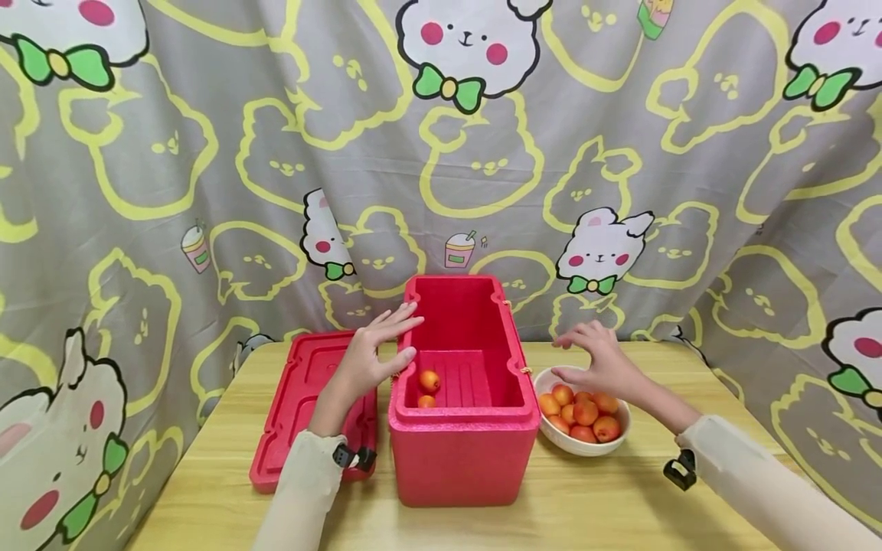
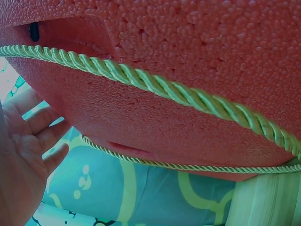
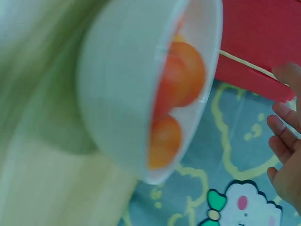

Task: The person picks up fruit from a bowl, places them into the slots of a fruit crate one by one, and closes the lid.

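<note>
Early on, I'd judge: 2 orange fruits (image 1: 429,381) in red box (image 1: 465,467) (lower centre), bigger pile (image 1: 586,413) in bowl (image 1: 584,450) (lower right).
Lid (image 1: 292,405) off, lower left. Left hand (image 1: 372,348) beside box rim, right hand (image 1: 598,358) near bowl; fingers apart, gripping nothing.

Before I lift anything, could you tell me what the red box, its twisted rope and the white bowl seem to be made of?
Red box: probably expanded foam, slight sheen; the left wrist view shows bead-like grains.
Twisted rope: likely synthetic cord, silky-looking; its spiral strands shine, but the fibre is uncertain.
White bowl: ceramic or plastic; its wall looks smooth and even, which fits both.
</note>
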`<control>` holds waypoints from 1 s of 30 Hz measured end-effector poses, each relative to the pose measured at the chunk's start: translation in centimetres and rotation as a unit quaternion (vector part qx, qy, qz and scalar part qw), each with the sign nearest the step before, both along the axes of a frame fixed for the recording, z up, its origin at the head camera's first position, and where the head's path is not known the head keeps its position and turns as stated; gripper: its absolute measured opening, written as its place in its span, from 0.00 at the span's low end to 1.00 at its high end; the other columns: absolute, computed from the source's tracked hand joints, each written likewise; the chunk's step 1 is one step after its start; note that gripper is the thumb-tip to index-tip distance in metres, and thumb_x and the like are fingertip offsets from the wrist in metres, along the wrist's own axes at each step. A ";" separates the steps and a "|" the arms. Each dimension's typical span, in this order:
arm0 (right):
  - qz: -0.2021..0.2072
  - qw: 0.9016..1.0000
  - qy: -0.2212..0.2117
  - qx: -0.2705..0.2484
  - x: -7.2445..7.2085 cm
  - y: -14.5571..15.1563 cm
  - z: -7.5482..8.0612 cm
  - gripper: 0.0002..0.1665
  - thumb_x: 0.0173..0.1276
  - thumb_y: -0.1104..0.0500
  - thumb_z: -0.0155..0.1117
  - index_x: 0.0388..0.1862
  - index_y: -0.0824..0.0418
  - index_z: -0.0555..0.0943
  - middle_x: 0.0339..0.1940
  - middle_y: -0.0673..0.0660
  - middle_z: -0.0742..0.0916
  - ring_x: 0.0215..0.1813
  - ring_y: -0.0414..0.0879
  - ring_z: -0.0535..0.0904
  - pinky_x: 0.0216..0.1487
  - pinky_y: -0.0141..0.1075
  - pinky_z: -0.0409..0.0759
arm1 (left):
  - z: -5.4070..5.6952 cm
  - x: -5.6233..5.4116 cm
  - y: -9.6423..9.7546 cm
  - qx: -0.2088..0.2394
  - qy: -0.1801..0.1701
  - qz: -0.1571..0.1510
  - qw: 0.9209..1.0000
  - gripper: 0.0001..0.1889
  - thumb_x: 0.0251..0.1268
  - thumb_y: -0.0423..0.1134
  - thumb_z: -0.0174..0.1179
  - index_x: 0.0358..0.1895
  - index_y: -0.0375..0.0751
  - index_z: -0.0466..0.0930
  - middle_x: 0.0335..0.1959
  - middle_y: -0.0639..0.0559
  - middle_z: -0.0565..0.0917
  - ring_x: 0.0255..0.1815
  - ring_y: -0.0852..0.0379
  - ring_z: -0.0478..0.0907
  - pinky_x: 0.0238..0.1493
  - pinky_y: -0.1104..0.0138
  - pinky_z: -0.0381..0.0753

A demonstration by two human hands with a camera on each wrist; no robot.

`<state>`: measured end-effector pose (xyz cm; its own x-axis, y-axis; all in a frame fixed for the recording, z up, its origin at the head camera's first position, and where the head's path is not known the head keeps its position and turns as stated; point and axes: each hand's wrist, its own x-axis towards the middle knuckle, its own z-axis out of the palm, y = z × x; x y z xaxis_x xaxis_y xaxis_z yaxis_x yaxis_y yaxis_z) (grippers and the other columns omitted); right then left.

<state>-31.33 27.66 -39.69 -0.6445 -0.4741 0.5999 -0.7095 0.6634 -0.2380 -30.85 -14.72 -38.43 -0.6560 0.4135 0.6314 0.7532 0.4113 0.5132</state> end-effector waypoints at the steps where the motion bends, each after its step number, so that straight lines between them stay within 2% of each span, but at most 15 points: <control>1: -0.001 1.000 -0.006 0.005 0.1 0.1 -0.5 0.21 0.47 0.59 0.84 0.40 0.56 0.86 0.36 0.49 0.83 0.46 0.44 0.69 0.46 0.44 0.59 | 0.0 0.0 0.0 0.000 0.001 -0.001 1.000 0.29 0.62 0.42 0.65 0.69 0.46 0.78 0.75 0.44 0.72 0.80 0.49 0.64 0.79 0.40 0.59; 7: 0.000 0.998 -0.037 0.049 0.7 0.1 -2.7 0.19 0.47 0.57 0.84 0.39 0.57 0.87 0.38 0.50 0.86 0.47 0.44 0.71 0.45 0.42 0.60 | -0.2 -0.1 0.0 -0.001 0.004 -0.004 1.000 0.29 0.63 0.43 0.64 0.70 0.48 0.77 0.75 0.42 0.72 0.80 0.49 0.64 0.79 0.40 0.58; 14: -0.015 0.991 -0.099 0.087 1.2 -0.2 -3.6 0.20 0.48 0.53 0.85 0.39 0.56 0.88 0.38 0.50 0.83 0.47 0.42 0.68 0.45 0.41 0.58 | -0.1 -0.1 0.0 0.001 0.005 -0.004 1.000 0.29 0.62 0.42 0.65 0.69 0.46 0.78 0.75 0.45 0.72 0.80 0.49 0.64 0.79 0.40 0.59; 20: -0.013 0.989 -0.097 0.113 1.3 -0.3 -4.0 0.20 0.47 0.49 0.85 0.38 0.53 0.89 0.37 0.51 0.83 0.44 0.41 0.66 0.45 0.42 0.57 | 0.0 -0.1 0.0 0.002 0.004 -0.005 1.000 0.28 0.63 0.44 0.64 0.68 0.45 0.78 0.76 0.49 0.72 0.80 0.52 0.64 0.80 0.43 0.57; 25: -0.020 0.987 -0.095 0.125 1.0 -0.2 -4.5 0.19 0.48 0.49 0.85 0.38 0.52 0.89 0.38 0.49 0.82 0.44 0.41 0.66 0.45 0.42 0.58 | -0.1 -0.2 0.1 0.002 0.007 -0.006 1.000 0.28 0.64 0.45 0.64 0.69 0.47 0.78 0.75 0.42 0.72 0.80 0.49 0.64 0.79 0.41 0.58; 30: -0.025 0.987 -0.089 0.133 0.6 -0.3 -4.8 0.19 0.48 0.47 0.84 0.37 0.51 0.89 0.37 0.48 0.81 0.44 0.41 0.66 0.44 0.42 0.58 | -0.1 -0.2 0.0 -0.001 0.007 -0.004 1.000 0.29 0.64 0.46 0.63 0.69 0.48 0.78 0.75 0.44 0.72 0.80 0.49 0.64 0.79 0.41 0.58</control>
